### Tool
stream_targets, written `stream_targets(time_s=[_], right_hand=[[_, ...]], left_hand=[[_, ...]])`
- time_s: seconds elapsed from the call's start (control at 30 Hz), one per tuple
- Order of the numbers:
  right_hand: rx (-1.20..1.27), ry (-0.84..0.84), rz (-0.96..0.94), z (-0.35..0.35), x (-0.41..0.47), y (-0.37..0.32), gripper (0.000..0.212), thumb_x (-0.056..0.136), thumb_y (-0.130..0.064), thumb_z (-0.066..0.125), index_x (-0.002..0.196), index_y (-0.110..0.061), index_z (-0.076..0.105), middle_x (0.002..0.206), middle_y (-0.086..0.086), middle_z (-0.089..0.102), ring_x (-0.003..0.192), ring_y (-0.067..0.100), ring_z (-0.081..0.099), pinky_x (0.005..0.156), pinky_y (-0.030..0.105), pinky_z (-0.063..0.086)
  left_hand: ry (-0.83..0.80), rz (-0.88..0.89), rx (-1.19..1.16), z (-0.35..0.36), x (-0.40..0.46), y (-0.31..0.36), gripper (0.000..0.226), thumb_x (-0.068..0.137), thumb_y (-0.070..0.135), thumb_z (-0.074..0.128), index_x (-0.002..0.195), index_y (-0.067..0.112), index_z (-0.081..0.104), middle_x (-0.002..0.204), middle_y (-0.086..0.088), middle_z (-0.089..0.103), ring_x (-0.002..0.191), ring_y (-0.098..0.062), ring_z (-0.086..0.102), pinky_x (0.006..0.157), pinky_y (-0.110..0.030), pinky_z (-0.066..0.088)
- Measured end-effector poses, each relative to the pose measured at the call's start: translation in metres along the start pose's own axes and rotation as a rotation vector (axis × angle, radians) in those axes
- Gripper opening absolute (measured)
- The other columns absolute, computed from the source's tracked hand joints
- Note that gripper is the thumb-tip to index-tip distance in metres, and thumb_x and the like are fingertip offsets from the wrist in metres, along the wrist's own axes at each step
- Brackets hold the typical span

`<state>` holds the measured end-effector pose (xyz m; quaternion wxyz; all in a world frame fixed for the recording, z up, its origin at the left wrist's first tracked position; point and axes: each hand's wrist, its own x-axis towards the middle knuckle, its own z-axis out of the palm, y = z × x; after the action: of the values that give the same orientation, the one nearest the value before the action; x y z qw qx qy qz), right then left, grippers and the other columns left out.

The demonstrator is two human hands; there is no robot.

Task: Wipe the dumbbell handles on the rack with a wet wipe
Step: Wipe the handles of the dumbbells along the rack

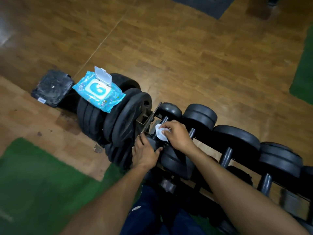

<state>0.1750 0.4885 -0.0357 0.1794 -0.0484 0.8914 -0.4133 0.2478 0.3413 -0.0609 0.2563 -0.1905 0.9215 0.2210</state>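
Observation:
A row of black dumbbells lies on a dark rack point(211, 155) running from centre to lower right. My right hand point(177, 134) holds a white wet wipe point(160, 133) wrapped around the handle of the leftmost dumbbell point(170, 110). My left hand point(145, 153) grips that dumbbell's near end, thumb on its right side. Further right, the handles of a second dumbbell point(192, 133), a third dumbbell point(226, 155) and a fourth dumbbell point(265, 183) are bare. A blue pack of wet wipes point(98, 89) with its lid flipped open rests on stacked weight plates.
Black weight plates point(125, 116) lean in a stack just left of the rack. A dark square block point(52, 87) sits on the wooden floor beyond them. Green mats point(33, 180) lie at lower left and far right. My blue-trousered legs point(149, 212) are below.

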Motion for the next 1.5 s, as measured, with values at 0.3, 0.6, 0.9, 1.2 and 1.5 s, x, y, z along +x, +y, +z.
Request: stream_targets(time_s=[0.3,0.6,0.9,1.2,1.5], right_hand=[[-0.4,-0.312,-0.203,0.036,0.019,-0.004,0.025,0.085,-0.007,0.057,0.099,-0.016,0.076,0.094,-0.001,0.051,0.086,0.023,0.06,0.074,0.036,0.051],[-0.532,-0.251,-0.149,0.024,0.033,-0.004,0.02,0.097,-0.027,0.054,0.102,-0.016,0.069,0.107,0.007,0.049,0.082,0.029,0.061,0.071,0.039,0.054],[-0.575,-0.199,-0.097,0.018,0.038,0.001,0.021,0.1,-0.019,0.051,0.112,-0.009,0.064,0.113,0.009,0.049,0.081,0.031,0.06,0.068,0.04,0.054],[-0.595,-0.149,-0.056,0.017,0.042,0.002,0.025,0.099,-0.021,0.046,0.117,-0.008,0.057,0.111,0.007,0.046,0.085,0.029,0.059,0.068,0.041,0.054],[-0.44,-0.117,0.169,0.03,0.031,-0.008,0.033,0.099,-0.025,0.048,0.126,-0.008,0.055,0.128,0.012,0.048,0.099,0.03,0.061,0.079,0.035,0.051]], left_hand=[[-0.015,0.015,0.023,-0.001,0.001,-0.003,0.107,0.092,0.056,0.064,0.161,0.009,-0.004,0.168,-0.016,0.008,0.156,-0.031,0.012,0.126,-0.048,0.018],[-0.042,0.025,0.085,-0.01,0.009,-0.006,0.11,0.09,0.067,0.059,0.16,0.008,-0.002,0.167,-0.016,0.012,0.154,-0.03,0.02,0.124,-0.046,0.021],[-0.035,0.044,0.108,-0.01,0.007,-0.004,0.109,0.092,0.067,0.057,0.16,0.005,-0.002,0.166,-0.018,0.013,0.154,-0.031,0.02,0.124,-0.045,0.024],[-0.034,0.067,0.118,-0.012,0.008,-0.008,0.109,0.091,0.07,0.055,0.159,0.005,-0.001,0.164,-0.018,0.014,0.153,-0.031,0.021,0.123,-0.044,0.025],[-0.063,0.052,0.13,-0.015,0.01,-0.008,0.111,0.091,0.07,0.055,0.159,0.006,-0.003,0.166,-0.018,0.013,0.153,-0.031,0.021,0.121,-0.046,0.029]])
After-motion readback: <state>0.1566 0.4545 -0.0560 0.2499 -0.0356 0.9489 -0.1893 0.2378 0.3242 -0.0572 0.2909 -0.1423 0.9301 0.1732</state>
